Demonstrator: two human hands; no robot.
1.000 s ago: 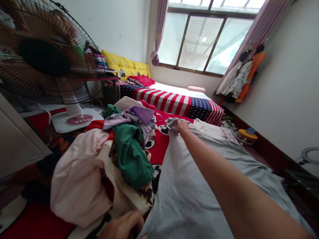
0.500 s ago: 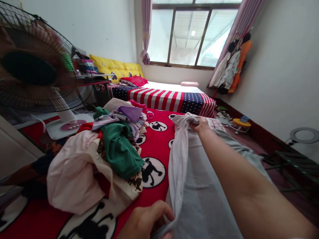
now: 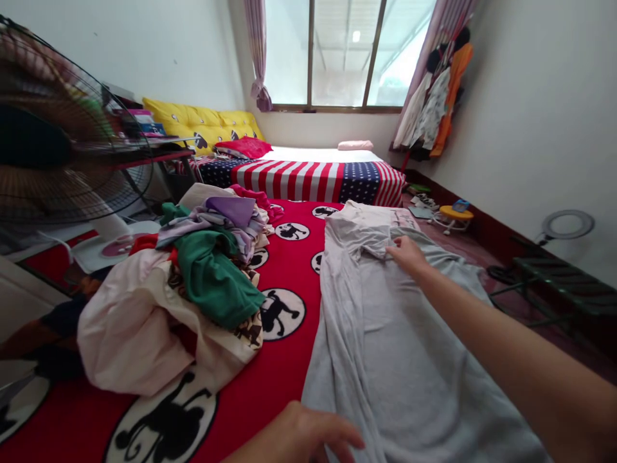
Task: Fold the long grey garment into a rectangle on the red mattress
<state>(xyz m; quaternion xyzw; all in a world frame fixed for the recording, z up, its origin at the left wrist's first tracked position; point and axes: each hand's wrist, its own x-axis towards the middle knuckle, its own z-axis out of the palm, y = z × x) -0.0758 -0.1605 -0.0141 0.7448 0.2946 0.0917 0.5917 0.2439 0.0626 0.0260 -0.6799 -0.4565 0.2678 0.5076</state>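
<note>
A long, light grey garment [image 3: 409, 334] lies spread on the red bed cover [image 3: 284, 379], with loose lengthwise folds along its left side and wrinkles toward its far end. My right hand [image 3: 409, 254] rests at the garment's far part, fingers apart and their tips at the wrinkled cloth. Low in the view, my left hand [image 3: 313, 432] hovers over or touches the near left edge of the cloth, its fingers stretched out and loose. Under the garment's far end lies a pale pink cloth [image 3: 403, 218] with some print. A heap of clothes sits left of the garment, including a green piece [image 3: 216, 276].
A pale pink garment [image 3: 130, 328] hangs loosely in the heap. At the left stands a fan [image 3: 53, 148]. Behind is another bed with a striped and starred cover [image 3: 294, 180]. On the right are a yellow stool [image 3: 456, 213], a dark green rack [image 3: 563, 283] and a ring light [image 3: 569, 224].
Both hands have let go of the grey garment's left edge, which now lies flatter. My right hand has moved slightly right. The view has shifted a little.
</note>
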